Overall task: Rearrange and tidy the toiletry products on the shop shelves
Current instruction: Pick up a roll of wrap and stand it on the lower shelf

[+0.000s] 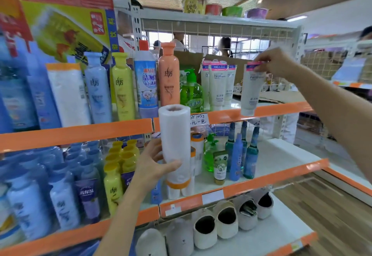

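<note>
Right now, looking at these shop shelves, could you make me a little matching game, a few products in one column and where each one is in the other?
Things:
1. white roll
2. white tube with pink end
3. orange bottle
4. pale slippers

Places:
A. standing on the upper shelf beside a green pump bottle
B. lying on the bottom shelf
C. pinched by the right hand
D. gripped by the left hand

Pairs: 1-D, 2-C, 3-A, 4-B

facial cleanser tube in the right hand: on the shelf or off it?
Off. The right hand pinches the tube by its pink crimped end; it hangs cap-down before the orange shelf edge.
</note>
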